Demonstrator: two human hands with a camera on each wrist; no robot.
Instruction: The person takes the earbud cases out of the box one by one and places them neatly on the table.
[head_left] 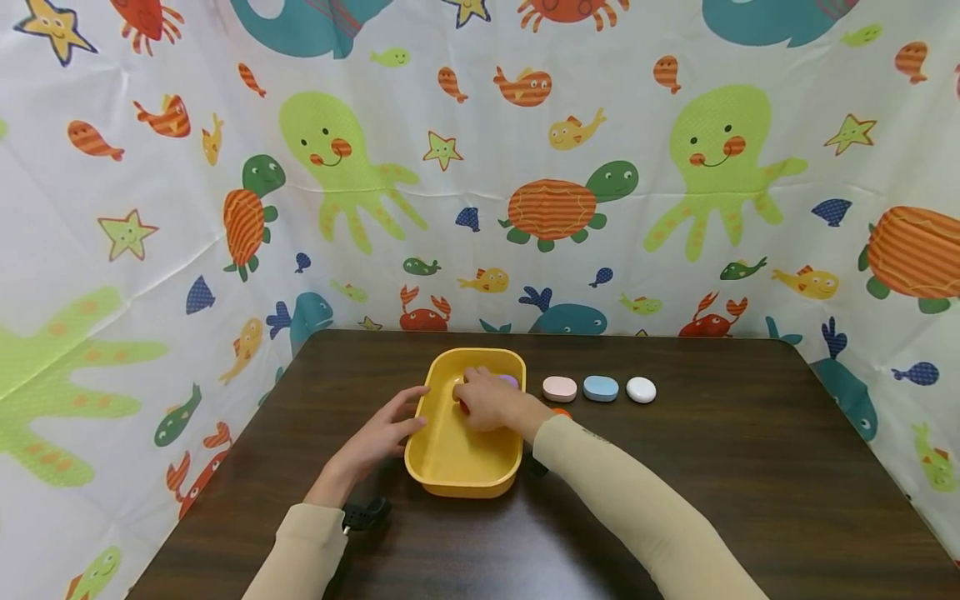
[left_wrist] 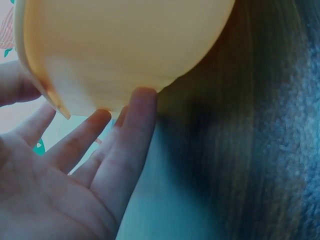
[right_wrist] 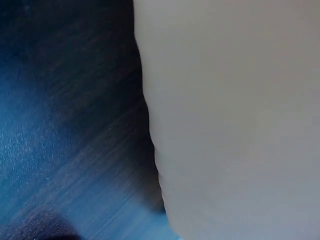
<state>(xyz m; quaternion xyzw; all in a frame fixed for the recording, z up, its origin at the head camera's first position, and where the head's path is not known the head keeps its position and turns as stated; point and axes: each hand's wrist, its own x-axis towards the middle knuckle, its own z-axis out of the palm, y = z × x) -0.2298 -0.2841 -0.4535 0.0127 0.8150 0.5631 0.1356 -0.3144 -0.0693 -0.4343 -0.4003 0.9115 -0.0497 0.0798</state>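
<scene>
A yellow plastic tub (head_left: 442,475) with rounded corners stands on the table. My left hand (head_left: 375,433) is at its left side, the fingers fairly straight and their tips against the outer wall; the left wrist view shows the fingertips (left_wrist: 145,97) at the tub's side. Inside the tub, my right hand (head_left: 487,402) has its fingers curled down around a small red object (head_left: 464,407), mostly hidden by the hand. A purple piece (head_left: 510,381) shows behind that hand, near the tub's right wall. The right wrist view holds only a pale sleeve (right_wrist: 235,120) and dark table.
To the tub's right, a pink rounded block (head_left: 559,388), a light blue one (head_left: 601,388) and a white round one (head_left: 641,390) lie in a row. An orange piece (head_left: 562,412) peeks out behind the right forearm. A curtain (head_left: 480,167) printed with sea animals hangs behind the dark table (head_left: 735,450).
</scene>
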